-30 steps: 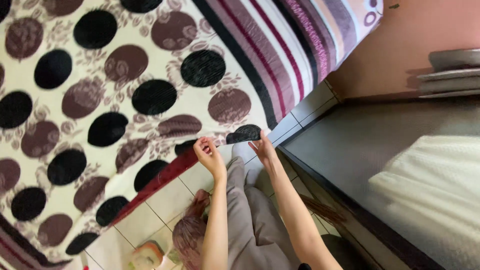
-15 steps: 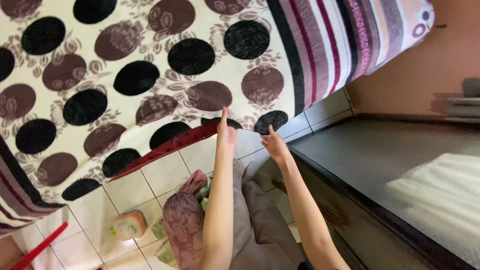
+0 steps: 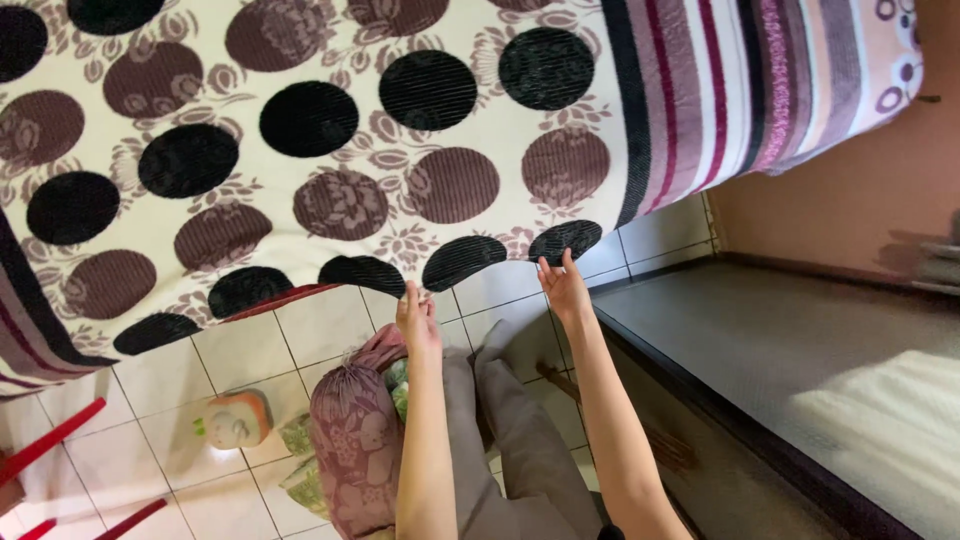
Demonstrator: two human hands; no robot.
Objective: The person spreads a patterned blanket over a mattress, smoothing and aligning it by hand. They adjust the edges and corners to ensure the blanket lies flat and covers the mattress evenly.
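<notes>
A cream blanket (image 3: 330,150) with black and brown dots and a striped border lies spread over a bed, filling the top of the view. Its lower edge hangs over the tiled floor (image 3: 250,350). My left hand (image 3: 418,318) reaches up to that hem between two black dots, fingers together on the cloth. My right hand (image 3: 563,285) is further right, its fingertips pinching the hem at a black dot. A thin strip of red underlayer (image 3: 270,298) shows beneath the hem to the left of my hands.
A mauve patterned cloth bag (image 3: 345,440) sits on the floor by my grey-trousered legs (image 3: 510,450). An orange and green object (image 3: 232,420) lies further left, red bars (image 3: 50,440) at the corner. A dark surface (image 3: 750,340) with white cloth (image 3: 890,420) fills the right.
The blanket's hem has come down over most of the red underlayer. My left hand dropped from flat on the blanket to its edge; my right hand stayed at the hem.
</notes>
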